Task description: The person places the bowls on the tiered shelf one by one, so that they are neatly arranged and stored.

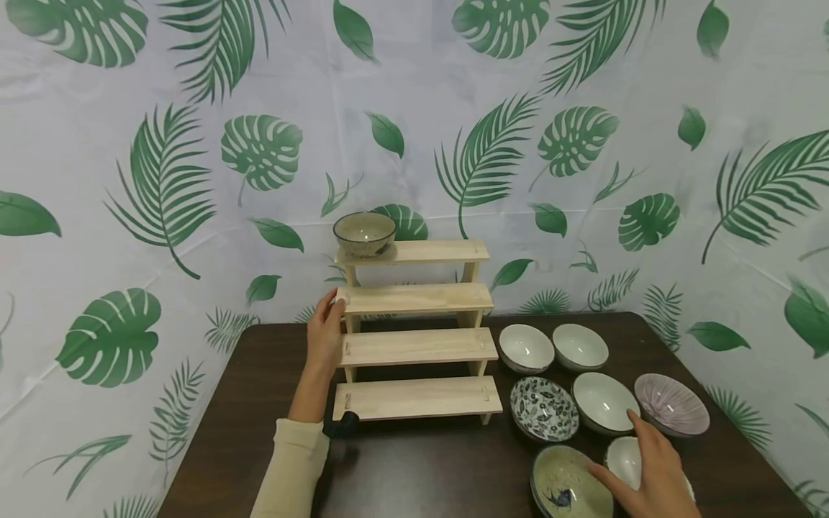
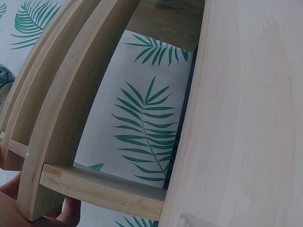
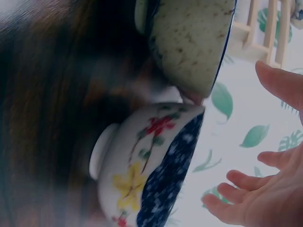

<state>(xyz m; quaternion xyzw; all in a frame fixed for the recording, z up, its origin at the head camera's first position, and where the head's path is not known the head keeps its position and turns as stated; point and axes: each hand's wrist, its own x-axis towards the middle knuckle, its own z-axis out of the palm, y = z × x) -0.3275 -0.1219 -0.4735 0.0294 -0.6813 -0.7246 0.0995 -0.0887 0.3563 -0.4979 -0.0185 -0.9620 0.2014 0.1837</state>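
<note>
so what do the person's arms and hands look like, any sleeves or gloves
The left arm wears a cream sleeve that ends short of the wrist, with a small black device beside its cuff, perhaps the wrist camera. The left hand and right hand are ungloved, and no rings show. No right sleeve is in view.

Dark table point(image 1: 427, 478), apparently wood: stepped rack point(image 1: 417, 347), bowls point(image 1: 542, 409).
</note>
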